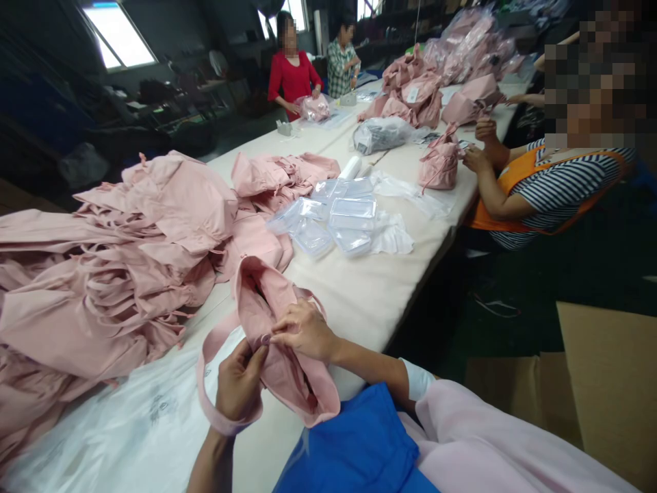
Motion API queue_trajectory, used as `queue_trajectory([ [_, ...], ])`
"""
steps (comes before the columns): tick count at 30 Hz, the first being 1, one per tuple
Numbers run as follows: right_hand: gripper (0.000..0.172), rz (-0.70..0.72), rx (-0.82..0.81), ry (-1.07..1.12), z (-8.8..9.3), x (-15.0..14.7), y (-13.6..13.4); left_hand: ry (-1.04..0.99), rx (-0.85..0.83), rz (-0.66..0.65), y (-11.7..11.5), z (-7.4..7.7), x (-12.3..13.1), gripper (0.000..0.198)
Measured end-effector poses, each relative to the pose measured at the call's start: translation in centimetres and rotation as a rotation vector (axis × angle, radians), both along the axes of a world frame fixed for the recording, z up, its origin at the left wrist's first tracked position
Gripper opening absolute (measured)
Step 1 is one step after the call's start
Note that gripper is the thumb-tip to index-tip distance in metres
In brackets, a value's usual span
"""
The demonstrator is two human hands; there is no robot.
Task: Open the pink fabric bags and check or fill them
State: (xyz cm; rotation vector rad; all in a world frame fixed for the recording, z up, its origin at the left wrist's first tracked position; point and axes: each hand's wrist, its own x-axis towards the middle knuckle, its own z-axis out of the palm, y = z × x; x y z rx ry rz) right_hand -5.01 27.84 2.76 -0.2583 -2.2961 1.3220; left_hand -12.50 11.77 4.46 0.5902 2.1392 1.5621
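A pink cloth bag lies at the near edge of the table, its mouth facing up and partly spread. My left hand pinches the bag's rim by a small round button or snap, with the pink strap looped around the wrist. From the other side, my right hand has its fingers closed on the bag's edge close to the same button. The inside of the bag is dark and mostly hidden.
Many pink bags are heaped at left, above white plastic bags. Clear plastic cases lie ahead. A co-worker in an orange apron handles a pink drawstring bag at right. Cardboard stands by the table's right edge.
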Motion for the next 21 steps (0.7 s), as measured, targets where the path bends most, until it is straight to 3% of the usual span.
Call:
queue_trajectory([
  [7,0.015,-0.008,-0.188,0.058,-0.3,-0.1,-0.2,0.188,-0.139,-0.011,0.0,0.0,0.5,0.031],
  [16,0.015,0.049,-0.401,0.150,-0.1,0.7,-1.0,0.206,-0.143,-0.007,0.4,0.0,1.1,0.025],
  [21,0.018,0.102,-0.463,0.174,0.7,2.8,-0.1,0.198,-0.163,0.074,0.7,-0.1,1.0,0.029],
])
